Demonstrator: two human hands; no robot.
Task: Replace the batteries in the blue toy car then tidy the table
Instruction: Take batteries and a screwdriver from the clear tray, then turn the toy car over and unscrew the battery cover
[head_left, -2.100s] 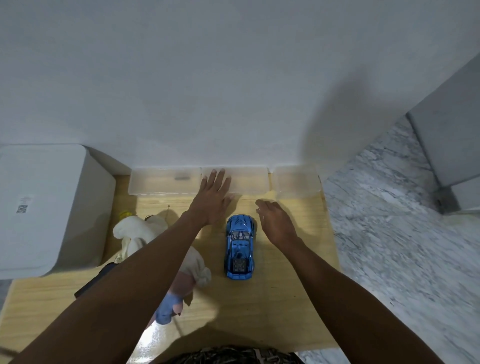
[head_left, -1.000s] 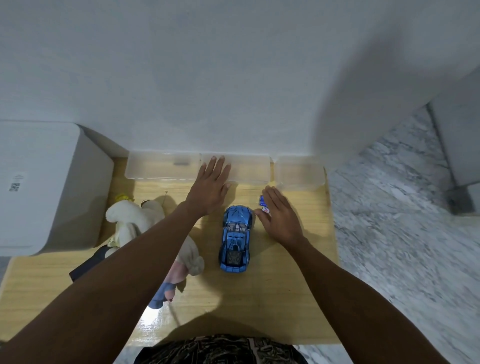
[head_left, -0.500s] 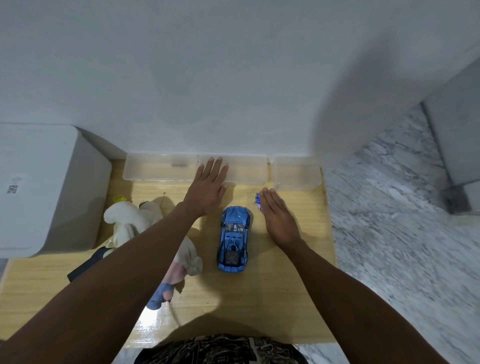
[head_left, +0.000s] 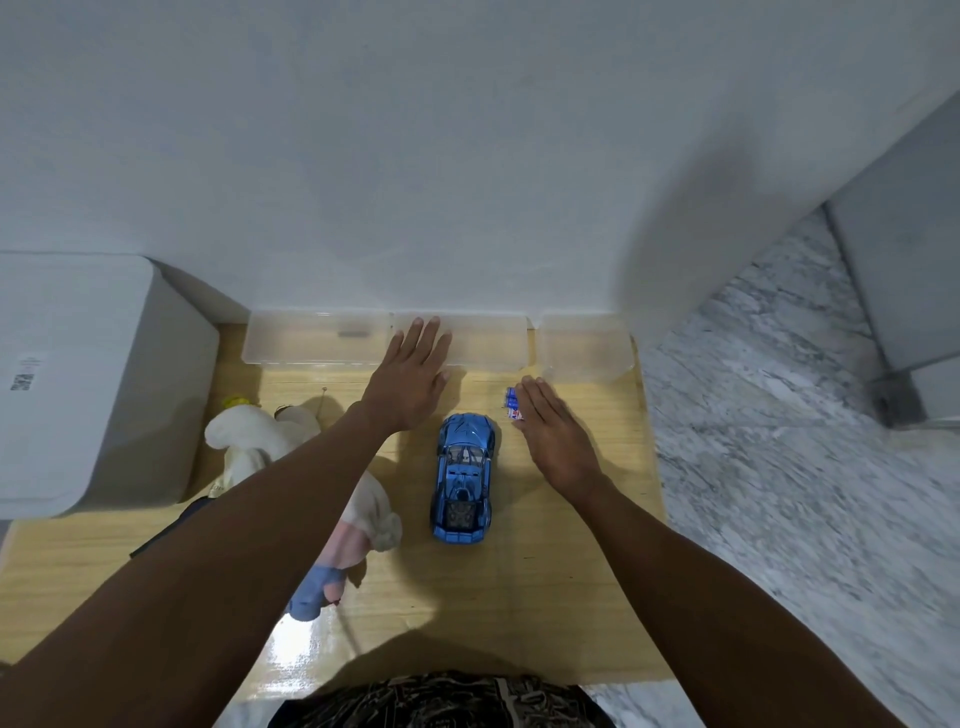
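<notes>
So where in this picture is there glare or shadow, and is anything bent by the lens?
Head view: glare lies on the table near its front edge, by the left arm; a broad soft shadow falls on the wall at right; the wide lens bows the wall's base line and the clear boxes; the car looks sharp.

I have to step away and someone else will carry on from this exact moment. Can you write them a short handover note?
Left hand: flat, fingers straight, at the front of the clear trays by the wall, holding nothing.
Right hand: flat, fingers straight, lying partly over the small pack of batteries, not gripping it.
Blue toy car: upright on its wheels between the hands, on the wooden table, untouched.
Plush toy lies left of the car, partly under the left arm.
Done: nothing visible on the car; it has not been turned over.
Left: pick up the car, swap the batteries, then tidy the table.
</notes>
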